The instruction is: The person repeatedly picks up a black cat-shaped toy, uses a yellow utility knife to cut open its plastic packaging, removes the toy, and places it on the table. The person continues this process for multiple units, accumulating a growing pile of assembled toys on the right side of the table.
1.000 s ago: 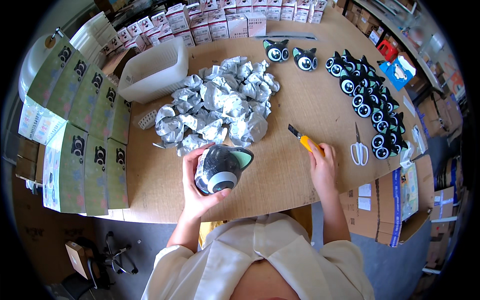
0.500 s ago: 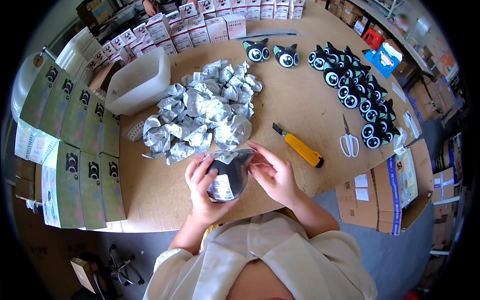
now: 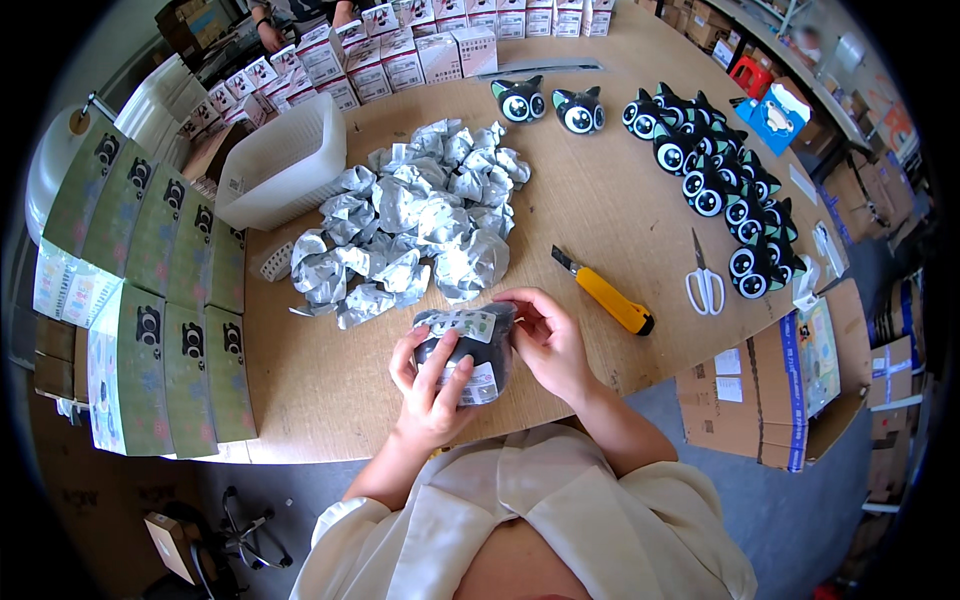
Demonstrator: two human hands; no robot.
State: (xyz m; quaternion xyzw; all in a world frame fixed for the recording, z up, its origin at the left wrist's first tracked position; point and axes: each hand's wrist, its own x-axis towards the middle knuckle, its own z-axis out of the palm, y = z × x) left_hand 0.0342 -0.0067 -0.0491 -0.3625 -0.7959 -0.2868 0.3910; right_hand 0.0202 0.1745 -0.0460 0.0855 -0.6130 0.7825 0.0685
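Note:
A rounded black item in a clear plastic bag (image 3: 492,352) is held just above the table's near edge, with white label stickers on it. My left hand (image 3: 432,405) grips it from the left, fingers spread across its labelled front and thumb side partly hidden. On the other side my right hand (image 3: 550,345) has its fingers curled against the bag's upper right edge. Beyond both hands lies a heap of crumpled silver-grey paper wads (image 3: 430,215). A yellow box cutter (image 3: 612,300) rests right of my hands, and white-handled scissors (image 3: 704,287) lie farther right.
Black cat heads with big eyes (image 3: 710,170) crowd the right side; two more cat heads (image 3: 550,105) stand at the back. Green boxes (image 3: 165,290) are stacked left, beside a translucent bin (image 3: 285,165). White boxes (image 3: 400,65) line the far edge, near a co-worker's hand (image 3: 271,38).
The bagged item has been turned, so a printed strip now faces up. My left fingers have shifted over its front, and my right hand has closed in. The co-worker's hands show more.

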